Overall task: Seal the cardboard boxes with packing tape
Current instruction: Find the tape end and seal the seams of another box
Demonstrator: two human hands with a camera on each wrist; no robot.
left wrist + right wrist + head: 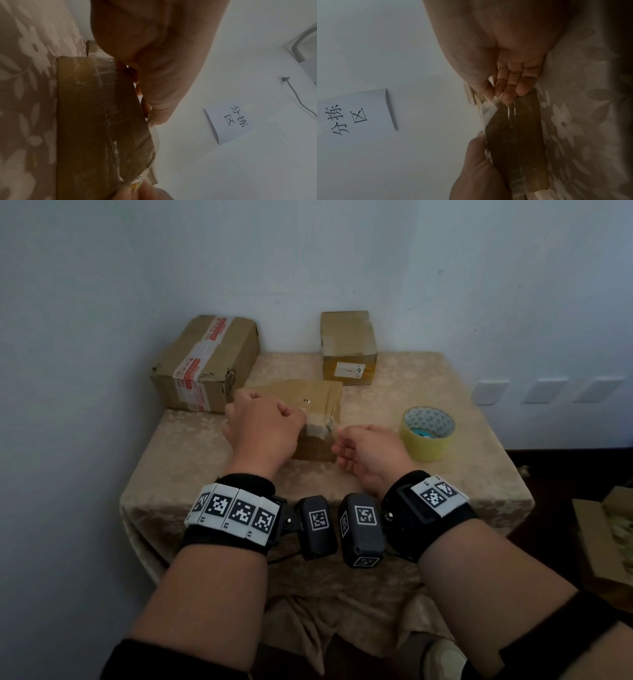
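While the left hand (262,426) curls over the near top edge of the small cardboard box (308,400), gripping it, the right hand (363,453) sits just beside the box's right end with thumb and fingers closed on a clear strip of tape (489,109). The strip runs along the box's front edge, from the right hand toward the left, so the box's long axis lies across both hands. The right hand is nearer the free end and, I judge, must pull it taut and press it down. The tape roll (428,433) rests on the surface further right of the right hand.
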